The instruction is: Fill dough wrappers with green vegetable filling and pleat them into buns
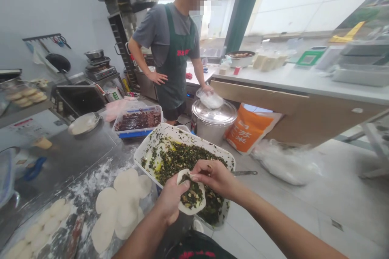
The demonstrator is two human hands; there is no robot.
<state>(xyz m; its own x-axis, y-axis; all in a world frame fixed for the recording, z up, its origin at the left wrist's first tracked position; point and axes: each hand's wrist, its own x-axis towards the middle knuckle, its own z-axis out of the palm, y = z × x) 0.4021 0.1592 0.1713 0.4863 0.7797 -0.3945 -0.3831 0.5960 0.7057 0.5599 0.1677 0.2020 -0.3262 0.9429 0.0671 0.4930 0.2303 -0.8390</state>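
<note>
Filling is the step in hand, judging from the pose. The left hand (pixel 170 201) cups a round wrapper (pixel 189 210), fingers curled under it and thumb on its rim. The wrapper sits low centre, over the near end of the tray (pixel 145 147). The right hand (pixel 217 178) is closed around a thin metal tool (pixel 244 173), its handle sticking out right and its tip hidden at the green filling (pixel 192 196) on the wrapper. The load looks about full, so the next move calls for lifting the tool clear, then pinching the rim shut without spilling greens.

Left of the hands lie a stack of flat wrappers (pixel 124 204) and dough pieces (pixel 45 222) on the floured table (pixel 75 158). Behind the tray is a tub (pixel 138 120) of dark paste, and to its right a lidded pot (pixel 212 120).

Writing: the orange bag (pixel 247 129) has white characters, too blurred to read. The co-worker's apron (pixel 175 68) has short red print, also unreadable. The co-worker's hand (pixel 208 89) rests on a plastic bag atop the pot lid.
</note>
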